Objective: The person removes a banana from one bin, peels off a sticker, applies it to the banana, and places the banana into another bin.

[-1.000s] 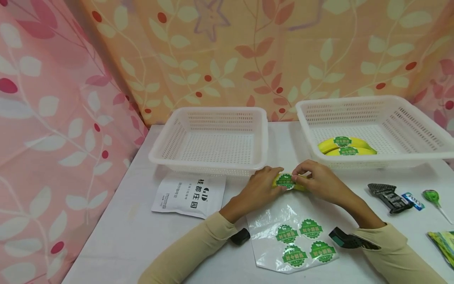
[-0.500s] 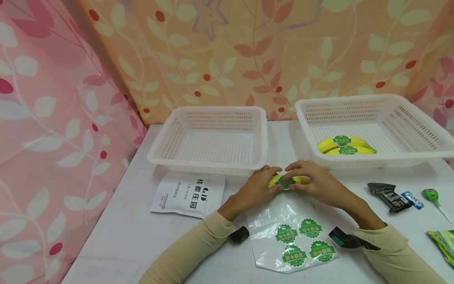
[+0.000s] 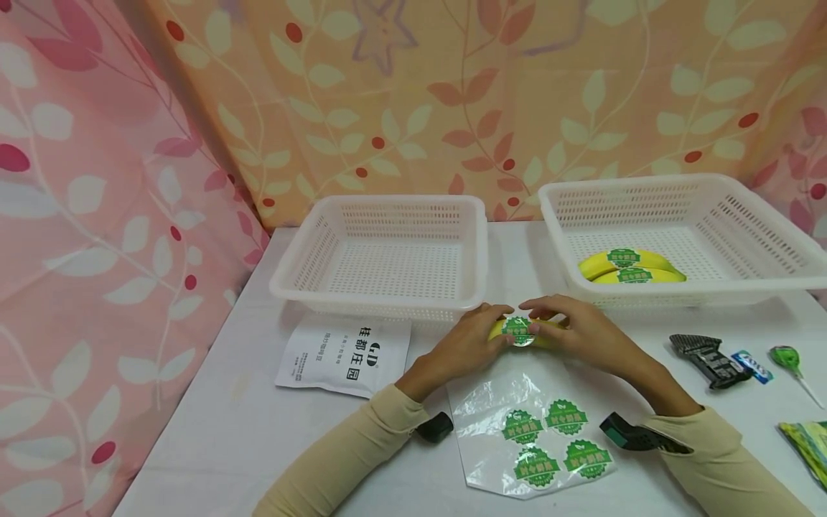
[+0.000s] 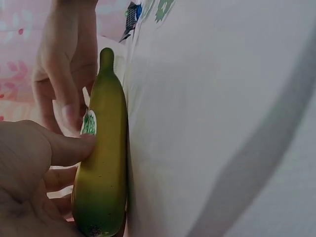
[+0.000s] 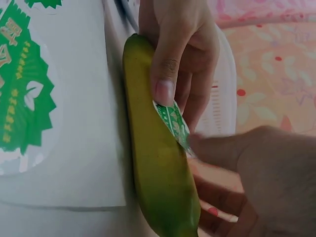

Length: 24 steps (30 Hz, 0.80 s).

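A yellow-green banana (image 3: 548, 332) lies across the top end of a clear sticker sheet, with a round green-and-white sticker (image 3: 517, 330) on its upper side. My left hand (image 3: 461, 347) grips its left part; in the left wrist view that thumb (image 4: 74, 148) presses the sticker's edge and the fingers go behind the fruit. My right hand (image 3: 584, 330) is around the banana's right part. Its thumb touches the sticker's opposite edge, which stands slightly off the peel in the right wrist view (image 5: 174, 126).
Several green stickers (image 3: 535, 465) remain on the sheet (image 3: 491, 459). A white basket (image 3: 377, 291) stands behind at left; another (image 3: 711, 291) at right holds two stickered bananas (image 3: 633, 267). A white pouch (image 3: 345, 355) lies left; a black packet (image 3: 711, 360) and lollipop (image 3: 786, 357) lie right.
My right hand's fingers have spread from a pinch at the sticker's right edge to reach behind the banana, its thumb now on the sticker. The left hand stays nearly in place.
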### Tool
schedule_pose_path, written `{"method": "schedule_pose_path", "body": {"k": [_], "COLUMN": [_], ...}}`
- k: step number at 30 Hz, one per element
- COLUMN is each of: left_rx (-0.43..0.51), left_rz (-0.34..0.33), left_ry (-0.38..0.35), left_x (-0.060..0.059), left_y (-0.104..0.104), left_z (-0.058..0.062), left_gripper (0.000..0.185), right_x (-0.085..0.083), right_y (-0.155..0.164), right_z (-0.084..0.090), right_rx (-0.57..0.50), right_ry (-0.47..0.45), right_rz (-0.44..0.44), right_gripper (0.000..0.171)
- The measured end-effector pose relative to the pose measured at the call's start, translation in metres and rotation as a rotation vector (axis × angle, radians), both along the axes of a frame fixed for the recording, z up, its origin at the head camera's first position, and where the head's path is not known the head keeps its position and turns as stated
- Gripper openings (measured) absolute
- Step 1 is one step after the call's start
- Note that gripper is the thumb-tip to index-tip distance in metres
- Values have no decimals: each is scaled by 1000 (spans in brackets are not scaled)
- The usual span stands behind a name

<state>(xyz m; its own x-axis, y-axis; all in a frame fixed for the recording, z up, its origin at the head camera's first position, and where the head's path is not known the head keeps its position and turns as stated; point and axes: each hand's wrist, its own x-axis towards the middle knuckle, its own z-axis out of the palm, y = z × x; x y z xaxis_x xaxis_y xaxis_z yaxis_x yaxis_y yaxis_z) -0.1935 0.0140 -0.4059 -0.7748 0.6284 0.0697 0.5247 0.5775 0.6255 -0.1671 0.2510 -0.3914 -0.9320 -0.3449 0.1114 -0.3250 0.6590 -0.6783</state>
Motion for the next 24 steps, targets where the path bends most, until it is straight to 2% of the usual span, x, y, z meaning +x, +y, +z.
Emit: {"method": "schedule_pose_path", "body": {"k": [6, 13, 19, 21, 24], "left_rx": [-6, 5, 18, 20, 25], "left_rz": [2, -9, -29, -28, -21], "left_ry": [-30, -45, -48, -51, -46], "left_x": [1, -1, -1, -1, -2], "left_y": [0, -1, -2, -2, -2], "left_z": [1, 0, 1, 1, 0], "left_gripper": [48, 47, 45, 44, 42], "right_x": [0, -2, 0, 1, 2], "right_y": [0, 2, 3, 3, -1], "right_z": [1, -1, 1, 1, 1], "right_rx": [-19, -52, -4, 21, 64], "right_ry": [-55, 8, -71, -66, -1], "right_rz": [-25, 22, 8, -7, -10], "right_gripper": [32, 33, 33, 35, 39]}}
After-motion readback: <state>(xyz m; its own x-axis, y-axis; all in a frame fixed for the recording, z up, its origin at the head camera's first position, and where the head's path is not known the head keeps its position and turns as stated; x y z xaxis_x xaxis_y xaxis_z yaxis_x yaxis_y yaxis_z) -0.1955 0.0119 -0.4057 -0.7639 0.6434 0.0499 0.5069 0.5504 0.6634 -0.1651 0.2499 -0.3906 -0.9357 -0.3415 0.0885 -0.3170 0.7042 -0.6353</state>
